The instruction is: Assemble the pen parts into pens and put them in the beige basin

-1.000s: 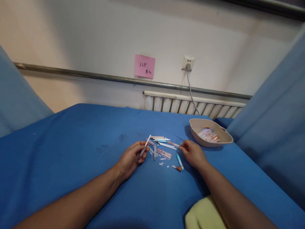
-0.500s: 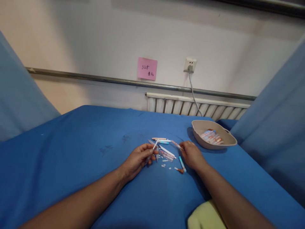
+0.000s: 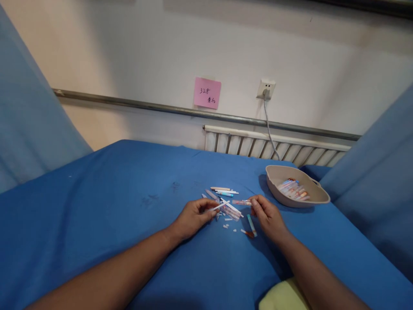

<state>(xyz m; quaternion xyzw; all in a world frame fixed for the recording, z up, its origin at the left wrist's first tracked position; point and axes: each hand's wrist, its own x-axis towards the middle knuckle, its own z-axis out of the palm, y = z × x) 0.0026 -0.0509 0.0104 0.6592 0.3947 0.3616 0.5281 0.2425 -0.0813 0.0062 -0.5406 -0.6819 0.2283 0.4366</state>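
Between the fingertips of my left hand (image 3: 193, 218) is a thin white stick (image 3: 222, 205), like a pen's inner tube, pointing up to the right. My right hand (image 3: 268, 218) pinches the end of a clear pen barrel (image 3: 240, 202) with a pinkish-orange pattern, held level and facing the white stick, apart from it. Below and between the hands lie loose pen parts: patterned clear barrels (image 3: 231, 213), a light-blue piece (image 3: 225, 194), and a tan stick (image 3: 220, 188). Nearer me are small white bits (image 3: 225, 226), a teal tube (image 3: 252, 225) and a brown piece (image 3: 248, 234).
A beige basin (image 3: 275, 192) at the right holds several patterned pens (image 3: 294, 190). Blue cloth (image 3: 135, 172) covers the table. A yellow-green cloth (image 3: 284, 296) lies by my right forearm. Behind stand a radiator (image 3: 245, 144) and wall; blue curtains (image 3: 371, 172) hang at both sides.
My right hand has turned, bringing the pen barrel from slanted to level. In my left hand the white stick has tipped from steep to flatter, towards the barrel. The whole view has shifted slightly.
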